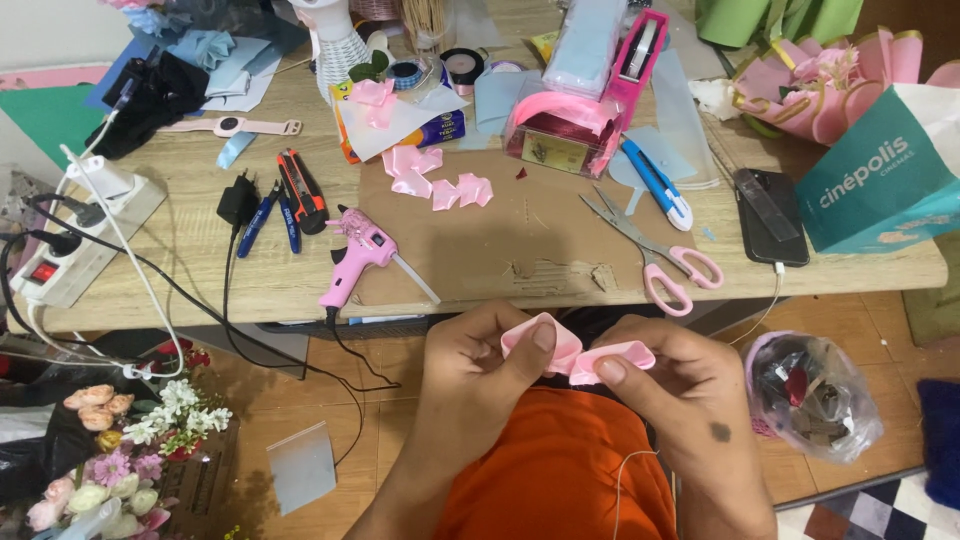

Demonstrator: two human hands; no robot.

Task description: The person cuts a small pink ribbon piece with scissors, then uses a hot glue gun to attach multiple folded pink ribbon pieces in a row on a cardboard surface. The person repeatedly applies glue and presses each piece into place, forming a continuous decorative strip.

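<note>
Low in the frame's centre, both hands pinch one folded pink ribbon piece [578, 352] above an orange lap: left hand [478, 368] thumb pressing its rounded fold, right hand [672, 385] gripping the other end. Up on the bench [200, 260], a pink glue gun [352, 258] lies left of centre, pink-handled scissors [655, 252] to the right.

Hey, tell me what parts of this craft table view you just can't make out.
All in the head view:
- Pink ribbon piece: how it is folded is hidden by the left hand and right hand pinching it.
- Plastic bag: contents too jumbled to tell.
- White vase-shaped thing: top cut off by the upper edge.
- Flower bunch: cut off by the lower left edge.
- Phone: partly covered by a dark strip.
</note>
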